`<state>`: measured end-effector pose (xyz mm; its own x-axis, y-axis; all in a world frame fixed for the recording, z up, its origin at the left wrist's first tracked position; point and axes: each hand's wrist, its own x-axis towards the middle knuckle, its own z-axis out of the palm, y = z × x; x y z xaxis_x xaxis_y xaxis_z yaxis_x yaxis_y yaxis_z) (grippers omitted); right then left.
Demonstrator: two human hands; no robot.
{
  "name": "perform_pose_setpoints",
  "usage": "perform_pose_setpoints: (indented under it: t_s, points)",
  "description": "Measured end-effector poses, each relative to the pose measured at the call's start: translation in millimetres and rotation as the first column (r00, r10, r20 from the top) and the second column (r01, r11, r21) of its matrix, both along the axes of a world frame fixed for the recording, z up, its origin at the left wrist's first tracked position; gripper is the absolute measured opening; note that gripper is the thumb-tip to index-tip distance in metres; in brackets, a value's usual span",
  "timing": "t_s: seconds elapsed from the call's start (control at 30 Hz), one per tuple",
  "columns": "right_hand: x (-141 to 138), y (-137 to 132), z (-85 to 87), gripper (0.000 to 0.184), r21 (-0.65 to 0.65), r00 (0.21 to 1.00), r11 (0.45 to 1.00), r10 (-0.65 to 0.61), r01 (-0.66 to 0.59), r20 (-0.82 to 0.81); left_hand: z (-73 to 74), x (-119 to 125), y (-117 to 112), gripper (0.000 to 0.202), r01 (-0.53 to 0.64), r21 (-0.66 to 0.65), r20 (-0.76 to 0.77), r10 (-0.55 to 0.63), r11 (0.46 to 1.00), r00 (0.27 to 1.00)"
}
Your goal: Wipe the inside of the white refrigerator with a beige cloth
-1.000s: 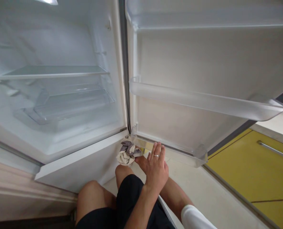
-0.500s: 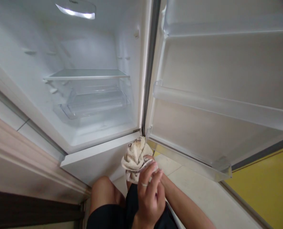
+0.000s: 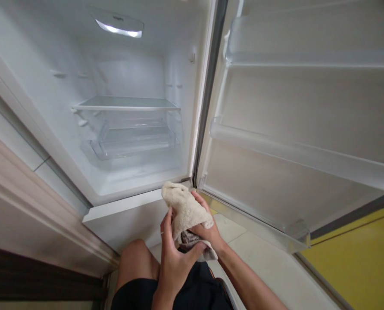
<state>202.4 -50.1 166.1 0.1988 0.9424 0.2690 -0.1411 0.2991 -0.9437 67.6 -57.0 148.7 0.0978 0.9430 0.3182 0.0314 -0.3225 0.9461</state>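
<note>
Cloth [image 3: 188,209]: bunched between the fingers [image 3: 168,221], before the open fridge [image 3: 140,174]
Left hand [image 3: 174,260]: grasping its near left side; forearm angled upward
Right hand [image 3: 211,232]: gripping its right side, thumb in a fold; forearm slanting from lower right

Yellow cabinet [image 3: 356,254] — beside pale tiled floor [image 3: 269,260]

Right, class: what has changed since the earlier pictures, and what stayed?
The crumpled off-white and grey cloth has come nearer the camera. The bare left hand, off the cloth in the earliest picture, has taken hold; the bare right hand keeps its grip. The white refrigerator door stays open, the flat white-edged shelf in place.
</note>
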Motion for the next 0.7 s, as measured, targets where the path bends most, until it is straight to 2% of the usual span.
perform_pose_setpoints:
  t_s: [0.1, 0.17, 0.3, 0.4, 0.5, 0.6, 0.67, 0.7]
  points:
    - [2, -15, 21.4, 0.109, 0.039, 0.976, 0.980, 0.190, -0.195, 0.107, -3.8, -1, 12, 0.117, 0.058, -0.163, 0.239, -0.017, 0.985, 0.971]
    - [4, -22, 35.5, 0.112, 0.025, 0.932, 0.964, 0.250, -0.266, 0.263, -6.8, -1, 17, 0.107, 0.097, -0.238, 0.314, -0.018, 0.966, 0.949]
    - [5, -30, 53.4, 0.122, -0.074, 0.810, 0.958, 0.274, -0.277, 0.518, -11.5, 1, 22, 0.070, 0.184, -0.377, 0.335, -0.052, 0.908, 0.941]
    - [7, -32, 62.3, 0.125, -0.124, 0.740, 0.958, 0.280, -0.259, 0.611, -6.9, 6, 21, 0.060, 0.192, -0.378, 0.349, -0.053, 0.906, 0.936]
    - [16, -42, 75.1, 0.126, -0.155, 0.660, 0.949, 0.304, -0.275, 0.687, 3.8, 17, 19, 0.058, 0.174, -0.376, 0.371, -0.024, 0.910, 0.928]
    - [38, -66, 88.1, 0.113, -0.113, 0.585, 0.968, 0.226, -0.223, 0.779, 12.6, 27, 23, 0.061, 0.105, -0.435, 0.460, 0.120, 0.894, 0.880]
    - [62, -89, 92.5, 0.096, 0.014, 0.579, 0.996, 0.041, -0.091, 0.814, 15.7, 30, 34, 0.063, 0.043, -0.476, 0.508, 0.235, 0.878, 0.829]
    - [77, -103, 93.3, 0.087, 0.103, 0.587, 0.995, -0.090, 0.012, 0.805, 16.6, 30, 42, 0.064, 0.015, -0.482, 0.522, 0.274, 0.876, 0.807]
